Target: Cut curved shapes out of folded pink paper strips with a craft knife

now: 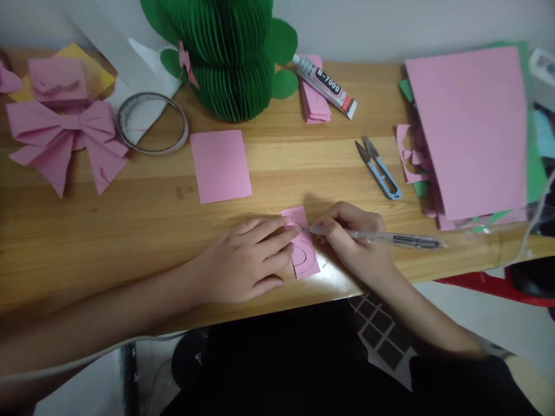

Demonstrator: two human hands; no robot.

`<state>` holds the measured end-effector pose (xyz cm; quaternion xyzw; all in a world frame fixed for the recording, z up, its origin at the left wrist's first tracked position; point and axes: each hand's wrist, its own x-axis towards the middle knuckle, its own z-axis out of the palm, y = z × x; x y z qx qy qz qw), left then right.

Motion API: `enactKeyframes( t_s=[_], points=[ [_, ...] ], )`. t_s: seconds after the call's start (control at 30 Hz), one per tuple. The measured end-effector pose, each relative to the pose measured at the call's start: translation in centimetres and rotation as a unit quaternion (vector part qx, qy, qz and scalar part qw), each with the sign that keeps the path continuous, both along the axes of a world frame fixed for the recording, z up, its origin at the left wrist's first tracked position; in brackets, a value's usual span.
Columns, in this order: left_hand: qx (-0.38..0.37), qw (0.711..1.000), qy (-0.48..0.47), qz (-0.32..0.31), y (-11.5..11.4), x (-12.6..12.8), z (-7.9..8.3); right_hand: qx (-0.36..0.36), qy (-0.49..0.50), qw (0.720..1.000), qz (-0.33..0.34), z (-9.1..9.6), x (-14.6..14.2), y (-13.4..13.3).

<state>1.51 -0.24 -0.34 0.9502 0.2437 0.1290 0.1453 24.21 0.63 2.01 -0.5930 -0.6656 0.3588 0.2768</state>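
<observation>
Hand overlaps paper; apparent snips beyond.

L hand covers mid pt of the pink strip's L edge; tip of the pen too small to tell if it's touching. Green honeycomb paper cut off at top of view, white obj at R (can't ID it). B-7000 tube hides pt of folded pink stack; tube's small print unreadable. Scraps partly under pink sheet.
</observation>
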Motion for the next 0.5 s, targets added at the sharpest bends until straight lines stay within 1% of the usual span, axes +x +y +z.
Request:
enactKeyframes(
  t_s=[0.23, 0.5],
  points=[
    [0.007, 1.0, 0.002, -0.011, 0.02, -0.05, 0.0, 0.023, 0.01, 1.0, -0.019, -0.32, -0.22, -0.66],
    [0.011, 1.0, 0.002, -0.015, -0.02, -0.04, 0.08, 0.041, 0.026, 0.999, -0.019, -0.65, -0.2, -0.65]
  ],
)
